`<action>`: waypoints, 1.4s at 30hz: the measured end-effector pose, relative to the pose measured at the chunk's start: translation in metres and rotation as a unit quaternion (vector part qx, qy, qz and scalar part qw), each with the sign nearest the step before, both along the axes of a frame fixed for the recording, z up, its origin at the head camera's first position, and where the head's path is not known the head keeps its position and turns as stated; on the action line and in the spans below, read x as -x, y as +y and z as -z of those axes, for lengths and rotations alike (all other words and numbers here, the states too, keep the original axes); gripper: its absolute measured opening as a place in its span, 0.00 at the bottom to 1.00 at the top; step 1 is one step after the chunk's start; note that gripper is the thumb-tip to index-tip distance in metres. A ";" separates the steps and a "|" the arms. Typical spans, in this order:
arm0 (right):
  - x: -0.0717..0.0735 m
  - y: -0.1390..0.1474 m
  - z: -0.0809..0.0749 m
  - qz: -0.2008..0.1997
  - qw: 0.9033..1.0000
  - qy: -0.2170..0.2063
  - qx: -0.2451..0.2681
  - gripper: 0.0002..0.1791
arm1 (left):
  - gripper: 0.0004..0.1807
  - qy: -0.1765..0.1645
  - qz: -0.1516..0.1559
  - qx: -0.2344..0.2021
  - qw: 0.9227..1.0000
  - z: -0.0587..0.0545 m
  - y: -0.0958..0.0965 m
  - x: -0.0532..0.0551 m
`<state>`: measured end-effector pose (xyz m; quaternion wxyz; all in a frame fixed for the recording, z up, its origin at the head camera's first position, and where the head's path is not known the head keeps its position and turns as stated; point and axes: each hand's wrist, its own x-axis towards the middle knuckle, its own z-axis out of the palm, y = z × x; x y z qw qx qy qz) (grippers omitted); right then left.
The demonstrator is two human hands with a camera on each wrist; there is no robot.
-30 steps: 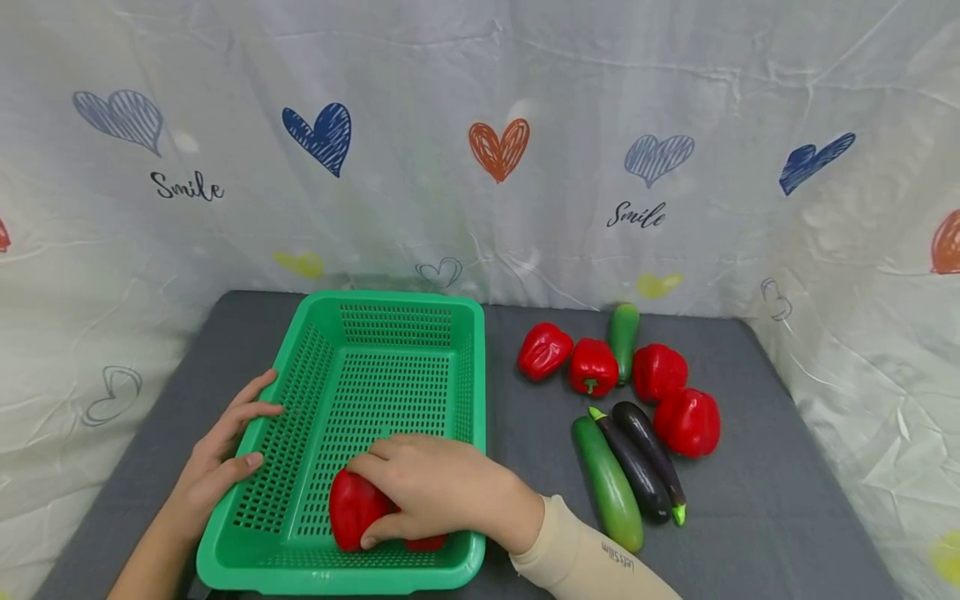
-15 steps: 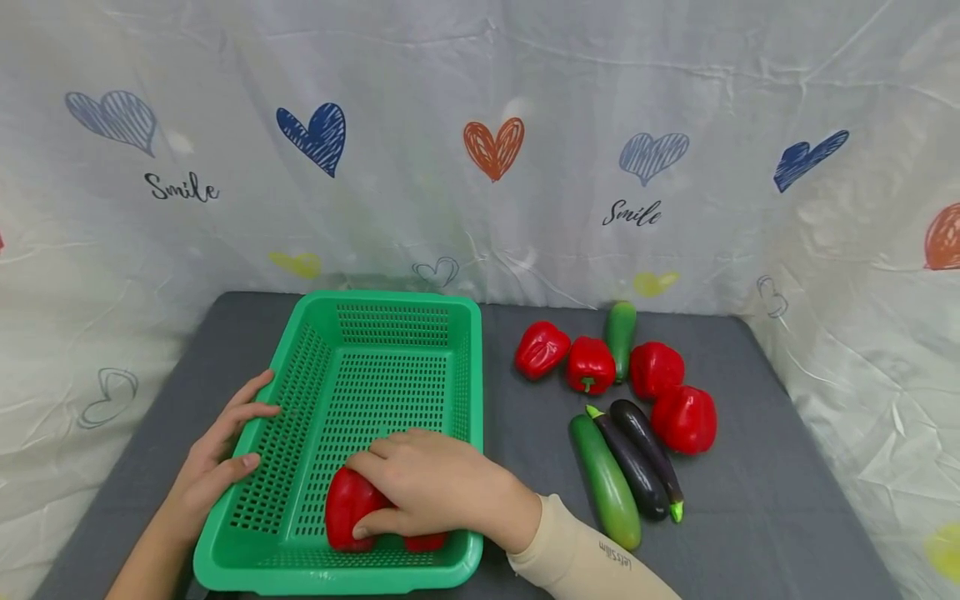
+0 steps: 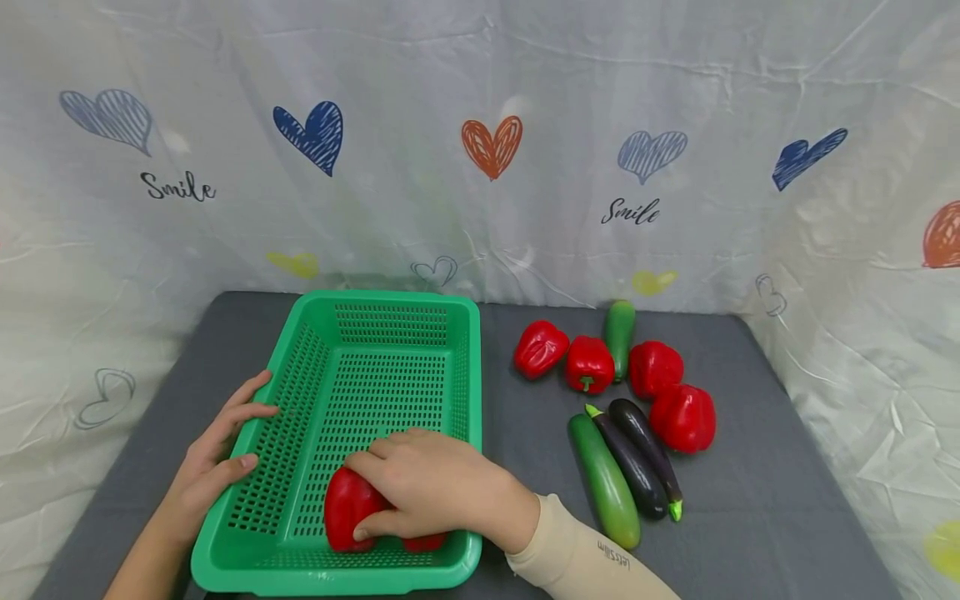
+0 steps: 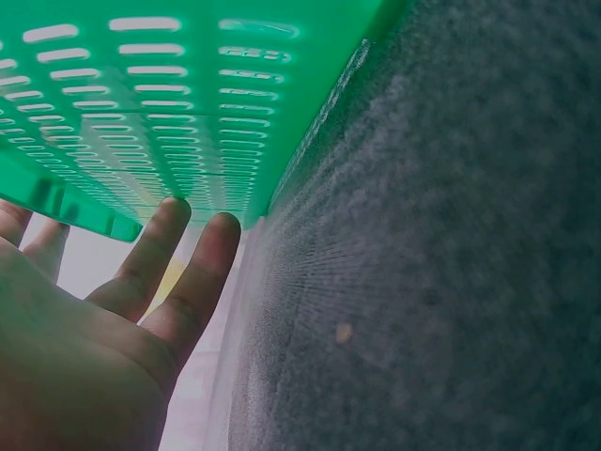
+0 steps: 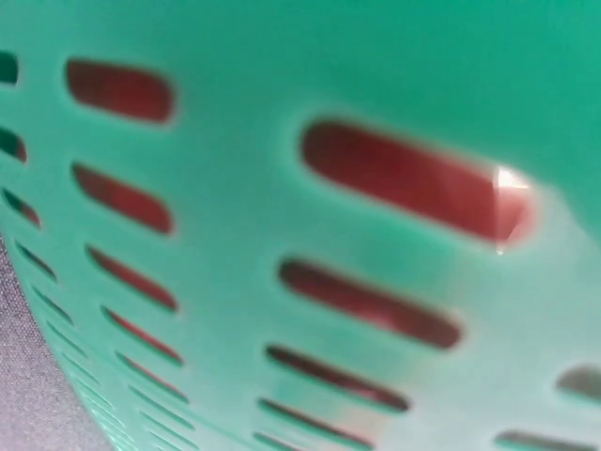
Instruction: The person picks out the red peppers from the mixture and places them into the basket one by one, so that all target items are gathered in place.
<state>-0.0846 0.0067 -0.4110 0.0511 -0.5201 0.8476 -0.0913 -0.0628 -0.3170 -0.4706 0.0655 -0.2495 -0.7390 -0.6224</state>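
Right hand: reaches into the green basket [image 3: 337,581] from four o'clock; this right hand [image 3: 438,483] has its fingers curled round the held pepper [image 3: 345,510].
Held pepper: inside the basket, towards its six o'clock end; whether its weight rests on the floor there, I cannot tell.
Left hand: at the basket's nine o'clock side, the left hand [image 3: 206,471] touches the rim and outer wall, fingers spread and fairly straight.
In the basket: beside the held one, a second pepper [image 3: 424,543] at five o'clock, mostly hidden by the hand.
On the bench [image 3: 517,433]: at three o'clock from the basket, four loose peppers [image 3: 541,349], two zucchini [image 3: 606,483], two eggplants [image 3: 628,467].
Progress: two peppers in, seemingly early on; eight vegetables remain outside.
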 end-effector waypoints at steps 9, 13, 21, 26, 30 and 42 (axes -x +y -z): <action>0.001 0.000 0.002 -0.002 1.000 0.026 0.006 0.32 | 0.29 0.000 0.005 -0.005 1.000 0.002 -0.001 0.001; 0.000 0.000 0.002 -0.002 0.999 0.040 0.004 0.32 | 0.29 0.002 0.007 -0.006 1.000 0.002 -0.001 0.001; 0.001 0.000 0.002 -0.004 0.999 0.048 0.007 0.32 | 0.29 -0.005 -0.001 0.004 1.000 0.001 -0.001 0.000; 0.003 0.002 0.002 -0.013 0.998 0.052 0.031 0.30 | 0.29 0.001 0.002 0.001 1.000 0.001 -0.001 0.001; 0.004 0.003 0.001 -0.022 0.997 0.054 0.046 0.29 | 0.29 0.007 0.004 -0.001 1.000 0.002 -0.002 0.002; 0.004 0.005 -0.003 -0.032 0.994 0.069 0.073 0.26 | 0.30 0.005 0.007 -0.005 1.000 0.002 -0.001 0.002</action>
